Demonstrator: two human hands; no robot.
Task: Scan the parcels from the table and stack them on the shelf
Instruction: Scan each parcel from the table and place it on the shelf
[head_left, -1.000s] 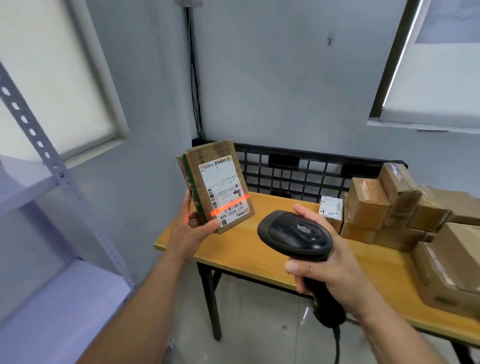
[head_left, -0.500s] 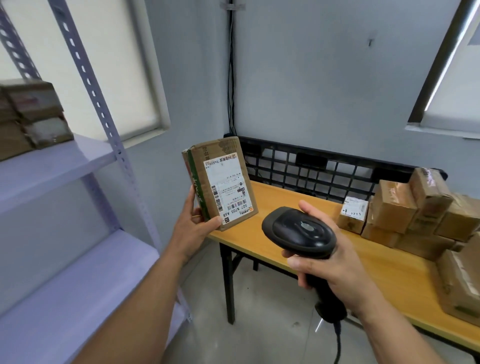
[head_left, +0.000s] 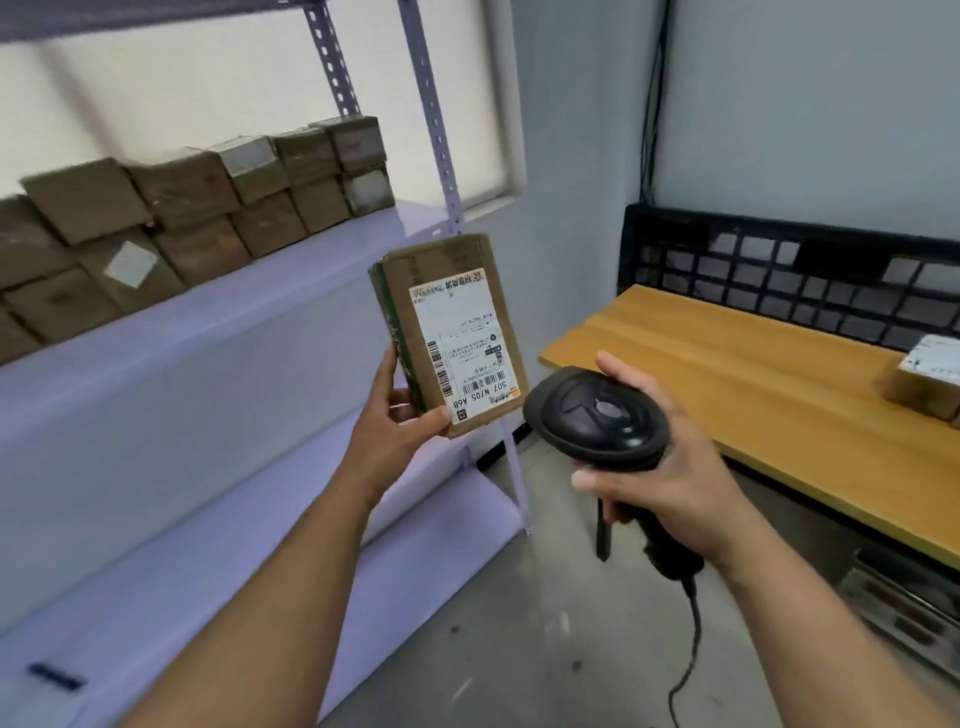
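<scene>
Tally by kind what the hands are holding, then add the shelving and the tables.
parcel, held in the left hand: 1
barcode scanner, held in the right hand: 1
shelf rack: 1
wooden table: 1
Total: 4

Two hands: left hand (head_left: 389, 431), right hand (head_left: 675, 478). One scanner (head_left: 597, 415). One held parcel (head_left: 452, 338), one table parcel (head_left: 924, 379), roughly a dozen shelf parcels (head_left: 202, 249), too blurred to count exactly. One table (head_left: 727, 374), one shelf (head_left: 337, 260).
</scene>
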